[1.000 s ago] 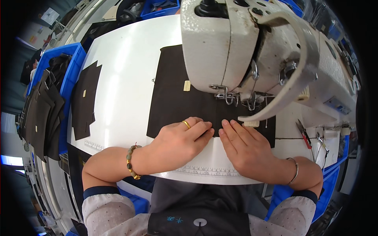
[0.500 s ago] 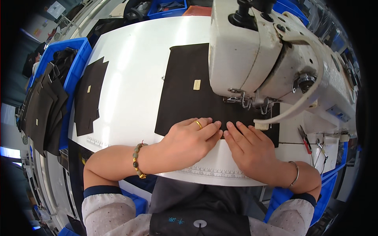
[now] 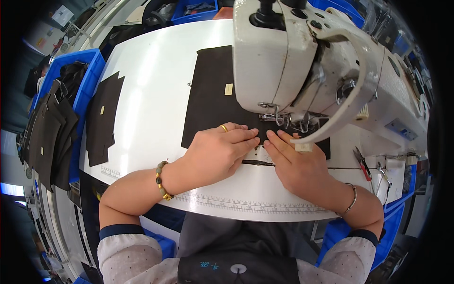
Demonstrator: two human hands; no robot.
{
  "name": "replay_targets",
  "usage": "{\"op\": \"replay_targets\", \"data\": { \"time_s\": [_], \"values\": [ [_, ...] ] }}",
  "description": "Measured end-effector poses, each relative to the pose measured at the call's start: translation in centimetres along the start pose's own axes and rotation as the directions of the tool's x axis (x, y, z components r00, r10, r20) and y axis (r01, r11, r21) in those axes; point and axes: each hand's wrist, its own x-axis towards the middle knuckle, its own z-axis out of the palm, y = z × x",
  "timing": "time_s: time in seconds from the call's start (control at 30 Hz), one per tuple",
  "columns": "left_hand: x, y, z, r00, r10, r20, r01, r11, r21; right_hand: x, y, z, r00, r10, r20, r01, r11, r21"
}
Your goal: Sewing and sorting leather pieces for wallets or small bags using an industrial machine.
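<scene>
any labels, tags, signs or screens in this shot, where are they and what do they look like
Small tag: on the black fabric piece beside the sewing machine, pale yellow rectangle.
Small tag: on the dark cut piece at the table's left edge, pale and tiny.
Printed ruler strip: along the table's near edge, dark marks on white.
Wall papers: far upper left, pale sheets, blurred.
No screens visible.

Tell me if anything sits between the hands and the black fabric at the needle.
Nothing visible does. The left hand and right hand both lie flat on the black fabric, fingertips just short of the presser foot of the sewing machine.
</scene>
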Motion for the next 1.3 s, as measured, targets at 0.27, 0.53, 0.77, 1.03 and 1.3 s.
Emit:
{"op": "replay_targets", "data": {
  "time_s": [0.27, 0.53, 0.77, 1.03, 1.3],
  "values": [
    [-0.4, 0.1, -0.1, 0.994, 0.032, 0.1, -0.042, 0.995, 0.094, -0.4, -0.1, -0.1, 0.999, 0.021, 0.048, -0.019, 0.999, -0.039],
    [-0.1, -0.4, 0.4, 0.995, 0.001, 0.1, -0.011, 0.995, 0.1, 0.1, 0.0, 0.3, 0.996, 0.073, 0.055, -0.069, 0.995, -0.076],
    [0.9, -1.1, 0.5, 0.984, -0.085, 0.154, 0.073, 0.994, 0.083, 0.5, 1.6, 1.0, 0.987, 0.145, -0.069, -0.146, 0.989, -0.01],
    [0.9, -1.1, 0.6, 0.99, -0.084, 0.116, 0.076, 0.995, 0.068, 0.5, 1.8, 0.9, 0.982, 0.189, 0.009, -0.19, 0.981, 0.036],
    [1.5, -0.3, 0.4, 0.994, -0.05, 0.096, 0.039, 0.993, 0.11, -0.4, 2.1, 1.8, 0.987, 0.081, -0.141, -0.096, 0.99, -0.101]
  ]
}}
